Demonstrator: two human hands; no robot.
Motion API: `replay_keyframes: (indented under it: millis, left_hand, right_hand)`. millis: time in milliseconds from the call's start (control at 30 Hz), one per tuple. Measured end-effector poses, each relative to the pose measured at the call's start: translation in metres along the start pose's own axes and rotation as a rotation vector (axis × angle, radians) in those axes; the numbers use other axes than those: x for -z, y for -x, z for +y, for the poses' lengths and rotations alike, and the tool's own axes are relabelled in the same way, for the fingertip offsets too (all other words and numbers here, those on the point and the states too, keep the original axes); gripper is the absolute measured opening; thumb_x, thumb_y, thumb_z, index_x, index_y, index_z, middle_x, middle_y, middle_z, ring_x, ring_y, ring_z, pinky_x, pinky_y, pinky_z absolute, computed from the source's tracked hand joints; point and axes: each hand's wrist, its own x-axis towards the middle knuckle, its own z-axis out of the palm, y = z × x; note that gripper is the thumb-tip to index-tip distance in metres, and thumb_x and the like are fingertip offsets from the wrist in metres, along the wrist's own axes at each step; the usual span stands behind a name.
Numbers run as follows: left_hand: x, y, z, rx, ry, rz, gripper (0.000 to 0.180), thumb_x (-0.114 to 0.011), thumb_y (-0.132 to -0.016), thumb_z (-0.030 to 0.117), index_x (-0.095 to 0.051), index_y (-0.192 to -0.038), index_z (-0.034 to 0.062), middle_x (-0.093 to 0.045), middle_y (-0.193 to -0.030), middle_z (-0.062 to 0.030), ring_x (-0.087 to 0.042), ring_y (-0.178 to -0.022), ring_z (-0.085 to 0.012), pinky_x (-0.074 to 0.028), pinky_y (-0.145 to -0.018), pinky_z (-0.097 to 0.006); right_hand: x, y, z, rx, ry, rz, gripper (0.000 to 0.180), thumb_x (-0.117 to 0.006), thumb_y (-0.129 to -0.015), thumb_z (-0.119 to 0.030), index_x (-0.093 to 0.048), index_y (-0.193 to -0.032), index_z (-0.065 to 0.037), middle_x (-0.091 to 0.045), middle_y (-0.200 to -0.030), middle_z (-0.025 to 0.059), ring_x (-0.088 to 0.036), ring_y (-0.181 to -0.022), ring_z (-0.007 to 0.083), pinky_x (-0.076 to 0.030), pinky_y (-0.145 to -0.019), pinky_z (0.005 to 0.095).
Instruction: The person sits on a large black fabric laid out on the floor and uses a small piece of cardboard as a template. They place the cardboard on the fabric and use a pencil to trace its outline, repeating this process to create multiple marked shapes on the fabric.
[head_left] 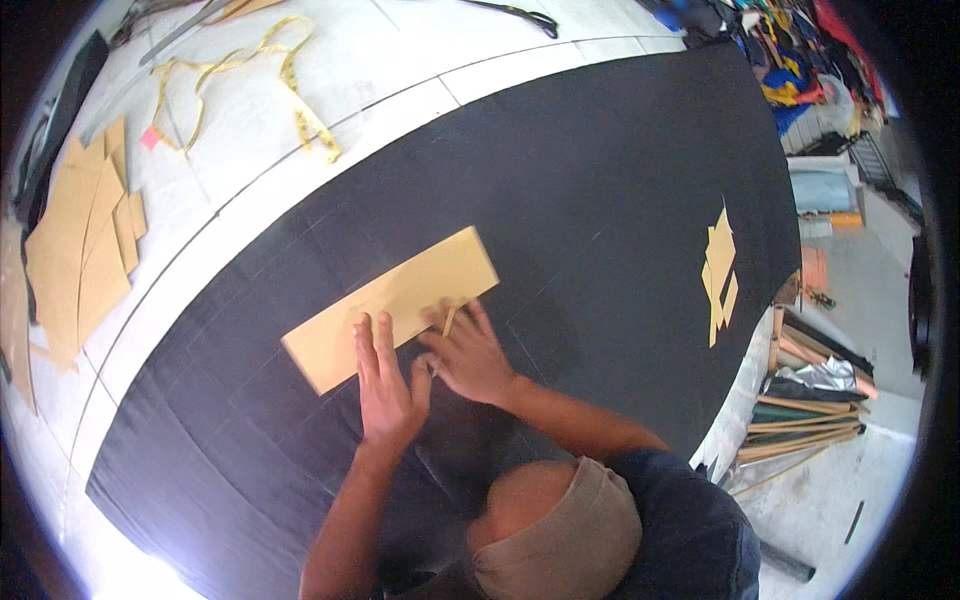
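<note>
A long rectangular piece of tan card [425, 277] lies at a slant on a wide black cloth [620, 180]. My left hand [388, 395] rests on the card's near edge, its fingers stretched out and pointing away from me. Beside it, my right hand [470, 355] is bent at the same edge, toward the card's right end. A thin tan stick-like thing [449, 320] shows between its fingers; its exact kind is too small to make out. Faint straight lines run over the cloth around the card.
Several small tan card pieces [718, 275] lie on the cloth at right. Larger card pieces [85, 240] sit at far left on the white table [400, 50], with a yellow measuring tape [290, 75] and black-handled scissors [535, 18] farther back. Rolls [800, 425] and coloured fabric [790, 75] stand at right.
</note>
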Motion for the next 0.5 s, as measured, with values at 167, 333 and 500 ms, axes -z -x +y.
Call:
replay_keyframes:
  millis: [167, 333, 500]
  left_hand:
    - [0.03, 0.01, -0.001, -0.092, -0.017, -0.086, 0.055, -0.073, -0.086, 0.008, -0.057, -0.139, 0.0061, -0.043, -0.153, -0.0242, -0.039, -0.145, -0.0454, -0.034, -0.119, -0.054]
    - [0.124, 0.044, -0.023, 0.106, -0.269, -0.229, 0.044, -0.067, -0.093, 0.009, -0.06, -0.137, 0.0116, -0.047, -0.151, -0.0174, -0.046, -0.141, -0.0382, -0.039, -0.117, -0.052]
    - [0.241, 0.135, 0.006, 0.408, -0.376, -0.232, 0.033, -0.06, -0.098, 0.012, -0.061, -0.131, 0.0053, -0.054, -0.143, -0.019, -0.053, -0.133, -0.0381, -0.043, -0.111, -0.049]
  right_hand:
    - [0.048, 0.027, 0.107, -0.205, 0.143, 0.042, 0.031, -0.064, -0.097, -0.026, -0.064, -0.119, -0.004, -0.054, -0.143, 0.0184, -0.041, -0.143, 0.0405, -0.024, -0.124, 0.0569]
    - [0.079, 0.052, 0.185, -0.279, 0.244, -0.011, 0.03, -0.059, -0.1, -0.024, -0.064, -0.12, -0.002, -0.055, -0.142, 0.0238, -0.044, -0.14, 0.0438, -0.03, -0.119, 0.0614]
    - [0.094, 0.03, 0.167, -0.457, 0.144, 0.026, 0.029, -0.059, -0.101, -0.024, -0.062, -0.12, -0.002, -0.058, -0.137, 0.0252, -0.053, -0.13, 0.043, -0.04, -0.112, 0.0547]
